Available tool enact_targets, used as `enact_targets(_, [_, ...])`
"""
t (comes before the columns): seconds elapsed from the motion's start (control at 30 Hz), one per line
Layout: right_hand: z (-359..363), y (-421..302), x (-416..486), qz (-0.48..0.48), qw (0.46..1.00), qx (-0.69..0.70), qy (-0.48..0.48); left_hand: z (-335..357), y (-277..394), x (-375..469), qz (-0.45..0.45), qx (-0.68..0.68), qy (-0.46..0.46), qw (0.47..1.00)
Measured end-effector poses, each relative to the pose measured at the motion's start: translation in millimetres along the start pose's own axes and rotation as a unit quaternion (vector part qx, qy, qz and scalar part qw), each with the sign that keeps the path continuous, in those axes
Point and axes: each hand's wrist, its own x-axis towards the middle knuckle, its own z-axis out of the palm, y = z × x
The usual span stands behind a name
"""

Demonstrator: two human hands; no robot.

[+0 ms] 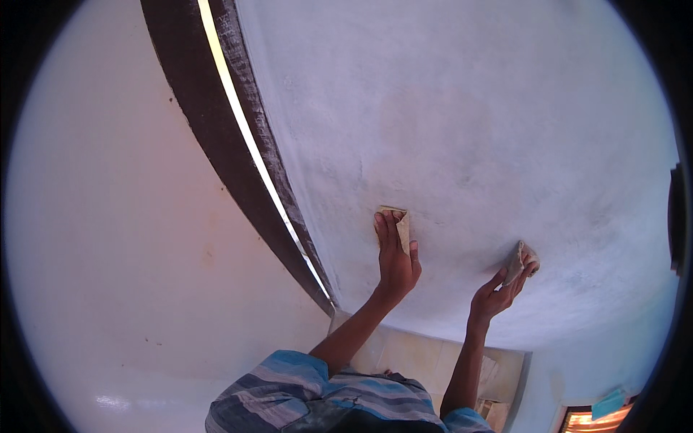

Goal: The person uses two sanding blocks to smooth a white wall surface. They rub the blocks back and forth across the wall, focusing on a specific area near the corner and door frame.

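A pale plastered wall (460, 135) with grey smudges fills the middle and right of the view. My left hand (395, 260) presses a folded piece of sandpaper (404, 233) against it, fingers laid over the sheet and thumb apart at the side. Farther right, my right hand (501, 289) holds another folded, worn piece of sandpaper (514, 262) on the same wall, a little lower in the picture. The fingers of that hand are partly hidden by the sheet.
To the left runs a dark door or window frame (206, 108) with a bright gap, beside another pale wall (108, 216). Tiled floor (406, 352) shows below. At the lower right are a turquoise cloth (608, 404) and an orange-lit opening (593, 421). A dark object (677, 222) stands at the right rim.
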Motion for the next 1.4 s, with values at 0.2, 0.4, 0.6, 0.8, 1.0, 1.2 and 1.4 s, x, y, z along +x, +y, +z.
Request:
enact_targets(0.2, [-1.8,-2.9,2.3,-0.01,1.0,-0.005,-0.009,15.1,-24.1,-34.4,-0.006,0.078,-0.05,0.996])
enact_targets(0.4, [-2.8,-4.0,3.6,-0.015,1.0,-0.013,-0.015,-1.0,7.8,12.4,-0.002,0.032,0.005,0.999])
enact_targets(0.6, [-0.4,-5.4,2.4,-0.005,1.0,0.001,-0.006,5.6,-24.0,-39.3,0.018,0.06,-0.065,0.996])
enact_targets(0.8, [-0.8,0.4,0.4,-0.013,1.0,-0.007,-0.006,0.1,-9.4,-5.7,0.004,0.046,-0.018,0.999])
enact_targets(1.0, [-3.9,-6.5,2.1,0.004,1.0,0.002,-0.014,0.6,-10.0,0.6,0.028,0.041,-0.012,0.999])
enact_targets(1.2, [-3.5,-3.9,2.0,-0.004,1.0,-0.007,-0.015,-3.6,-36.3,-27.8,0.032,0.105,-0.097,0.989])
enact_targets(1.4, [-3.9,-5.1,1.5,-0.01,1.0,-0.007,-0.007,-13.8,-8.2,26.2,0.042,0.066,0.035,0.996])
